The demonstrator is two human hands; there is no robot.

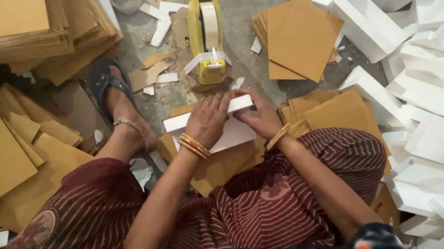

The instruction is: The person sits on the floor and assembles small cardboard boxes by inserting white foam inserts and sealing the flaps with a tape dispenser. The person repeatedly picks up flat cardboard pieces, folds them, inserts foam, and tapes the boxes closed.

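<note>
Head view looks down on both hands pressed onto a white box (216,124) held in the middle, just far of the lap. Left hand (208,119) lies flat over the box's top edge, fingers together and pressing down. Right hand (260,119) grips the box's right end, fingers curled around its edge. Under the box lies a pile of brown card sheets (229,163). Just beyond the hands stands a yellow tape dispenser (207,35) with a white strip hanging from its near end. To the right of it rests a stack of brown boards (301,37), and farther right a heap of finished white boxes (438,74) fills the floor. On the left, a sandalled foot (122,108) rests beside more brown sheets (1,151).
</note>
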